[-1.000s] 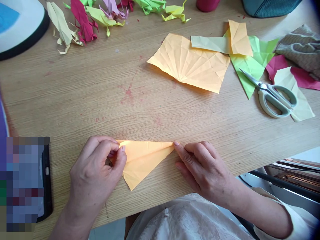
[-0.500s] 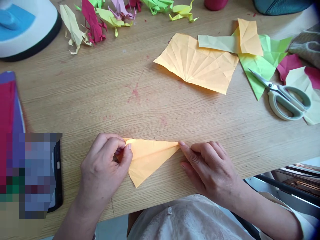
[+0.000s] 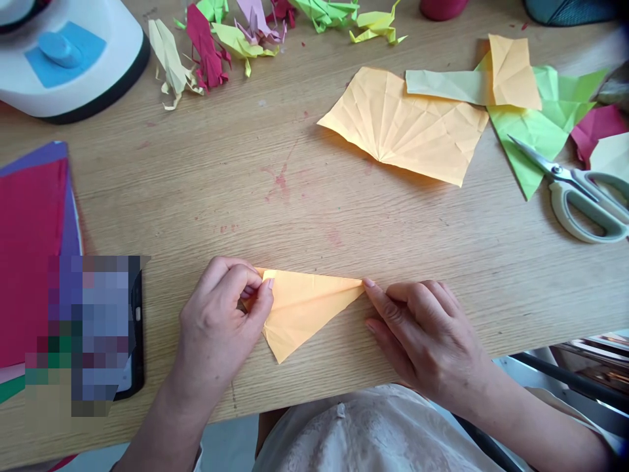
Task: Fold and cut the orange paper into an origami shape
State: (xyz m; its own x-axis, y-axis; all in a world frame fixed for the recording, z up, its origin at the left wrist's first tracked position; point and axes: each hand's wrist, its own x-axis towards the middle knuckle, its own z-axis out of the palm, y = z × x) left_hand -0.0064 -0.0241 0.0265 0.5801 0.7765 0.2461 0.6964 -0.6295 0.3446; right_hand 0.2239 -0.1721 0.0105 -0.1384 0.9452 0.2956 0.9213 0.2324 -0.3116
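Observation:
A folded light-orange paper (image 3: 299,308) lies at the table's near side, its long straight edge away from me and a corner pointing toward me. At its left end my left hand (image 3: 223,318) is closed in a pinch, thumb on top and the other fingers curled at the edge. The index fingertip of my right hand (image 3: 422,328) touches the narrow right tip of the paper. That hand's thumb is spread away below, and its remaining fingers are loosely bent. A creased orange sheet (image 3: 403,128) with fan-like folds rests farther back.
Scissors (image 3: 584,190) lie at right beside green paper (image 3: 515,144) and other scraps. Several folded paper animals (image 3: 209,49) stand at the back. A white-and-blue appliance (image 3: 103,72), coloured sheets (image 3: 29,262) and a partly blurred phone (image 3: 136,347) are at left.
The whole view has shifted, so things appear farther right now. Both hands keep nearly the same pose on the orange paper; its fold looks unchanged.

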